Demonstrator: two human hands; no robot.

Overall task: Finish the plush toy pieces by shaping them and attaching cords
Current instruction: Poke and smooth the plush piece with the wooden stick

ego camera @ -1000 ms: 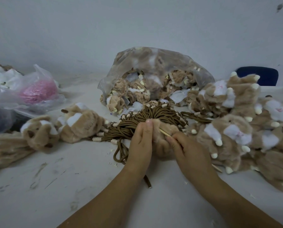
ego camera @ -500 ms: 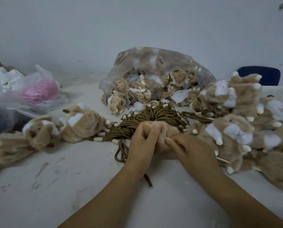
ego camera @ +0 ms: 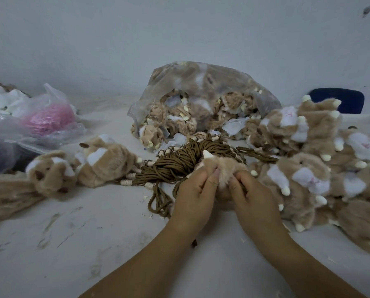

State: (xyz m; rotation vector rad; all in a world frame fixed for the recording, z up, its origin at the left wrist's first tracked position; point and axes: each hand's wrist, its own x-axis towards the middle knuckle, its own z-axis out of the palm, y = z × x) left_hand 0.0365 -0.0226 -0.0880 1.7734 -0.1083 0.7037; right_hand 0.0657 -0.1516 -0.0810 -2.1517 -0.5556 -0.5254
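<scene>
Hands first: our left hand (ego camera: pixel 195 190) and right hand (ego camera: pixel 252 192) both curl round & pinch one tan plush piece (ego camera: pixel 224 168), held between them, low over the desk (ego camera: pixel 93 233). Brown cord bundle (ego camera: pixel 179 162) lies just beyond the left hand, loops trailing just left of it. Risk, as we judge it: fingers snag a loop while shaping & drag the whole bundle into a tangle, or we pull too hard & a seam splits. Big plush pile (ego camera: pixel 308 168) sits close right of the right hand, easy to knock.

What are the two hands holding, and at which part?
One plush piece; the left hand pinches its left edge, the right hand its right edge.
</scene>
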